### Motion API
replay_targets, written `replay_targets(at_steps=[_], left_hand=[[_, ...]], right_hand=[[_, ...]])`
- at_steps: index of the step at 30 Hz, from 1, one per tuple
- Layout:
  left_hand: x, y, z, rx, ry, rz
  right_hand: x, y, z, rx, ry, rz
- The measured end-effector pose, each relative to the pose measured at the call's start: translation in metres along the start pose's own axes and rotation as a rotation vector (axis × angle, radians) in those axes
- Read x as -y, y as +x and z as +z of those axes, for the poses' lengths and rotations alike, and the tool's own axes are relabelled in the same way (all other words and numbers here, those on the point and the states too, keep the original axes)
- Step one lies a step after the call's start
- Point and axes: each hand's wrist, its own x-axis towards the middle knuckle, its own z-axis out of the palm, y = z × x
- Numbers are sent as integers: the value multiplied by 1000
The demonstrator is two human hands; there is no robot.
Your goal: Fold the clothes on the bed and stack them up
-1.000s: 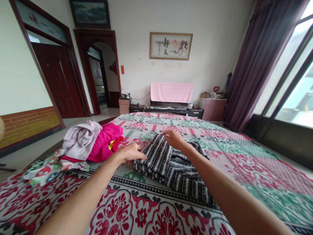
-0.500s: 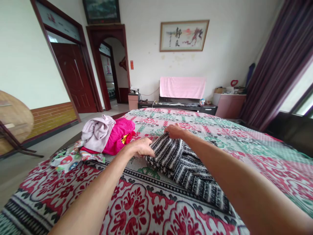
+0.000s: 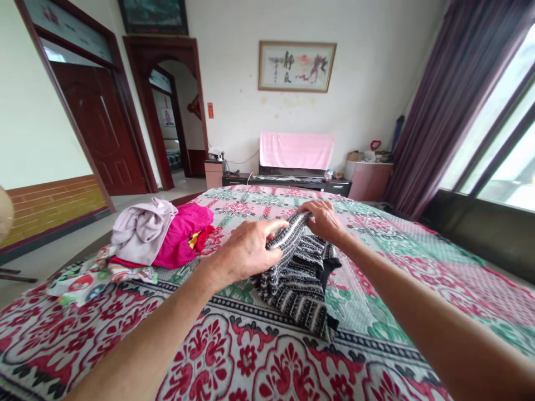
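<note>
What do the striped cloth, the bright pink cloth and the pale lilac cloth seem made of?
Striped cloth: probably a matte knit; its stripes look nubby.
Bright pink cloth: thin matte fabric, perhaps cotton or synthetic, given its creases.
Pale lilac cloth: possibly soft, matte jersey, judging by its rounded folds.

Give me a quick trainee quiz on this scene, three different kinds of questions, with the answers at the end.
1. True or false: the left hand and right hand both hold the striped fabric.
2. On the patterned cover, what lies left of that fabric? A) purple curtain B) magenta garment C) red heart ornament
3. Fill in: below the framed picture hangs a ____-coloured cloth.

Key: 1. True; 2. B; 3. pink
</note>
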Motion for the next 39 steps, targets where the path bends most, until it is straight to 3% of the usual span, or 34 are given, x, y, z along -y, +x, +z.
replay_targets(at_steps=[5,11,17,19,23,25,32,39], left_hand=[[-23,-3,38,32,-30,157],[-24,-12,77,187,-34,258],[-26,-16,90,266,-124,298],[-24,-14,87,180,-205,207],[-12,-5,82,-111,-177,61],[-3,-4,84,-129,-110,79],[10,-14,95,264,92,151],[12,-23,106,397,150,137]], right_hand=[[-15,-47,-11,-22,44,68],[-20,-79,-8,42,58,122],[-33,-91,-14,220,146,172],[-36,-88,-17,170,163,229],[-30,-81,-19,26,170,325],[-23,-79,-16,38,220,288],[-12,-81,-7,138,283,185],[-21,-92,-5,300,313,293]])
